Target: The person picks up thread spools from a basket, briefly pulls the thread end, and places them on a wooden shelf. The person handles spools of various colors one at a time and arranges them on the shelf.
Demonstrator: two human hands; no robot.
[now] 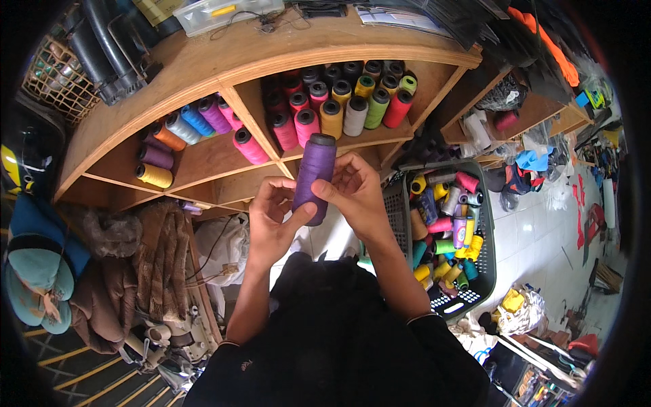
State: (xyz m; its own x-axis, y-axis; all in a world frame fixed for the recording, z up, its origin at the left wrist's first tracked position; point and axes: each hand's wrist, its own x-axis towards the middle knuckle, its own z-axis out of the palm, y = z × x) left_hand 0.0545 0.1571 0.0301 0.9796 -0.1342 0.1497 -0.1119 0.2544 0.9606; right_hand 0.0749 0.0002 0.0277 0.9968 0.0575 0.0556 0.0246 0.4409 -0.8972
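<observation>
Two wooden shelf (203, 152) bays of coloured spools stand behind, a dark basket (483, 271) of spools at the right, and between both hands a purple thread cone (313, 178) is upright, left hand (271, 224) fingers and right hand (356, 193) fingers clamped on it

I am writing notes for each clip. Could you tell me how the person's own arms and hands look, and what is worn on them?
Both forearms are bare up to near the elbows, where black sleeves are pushed up. The left hand and right hand wear no gloves, and no rings or watch can be seen. A thin pale edge shows at each sleeve cuff; what it is cannot be told.
</observation>
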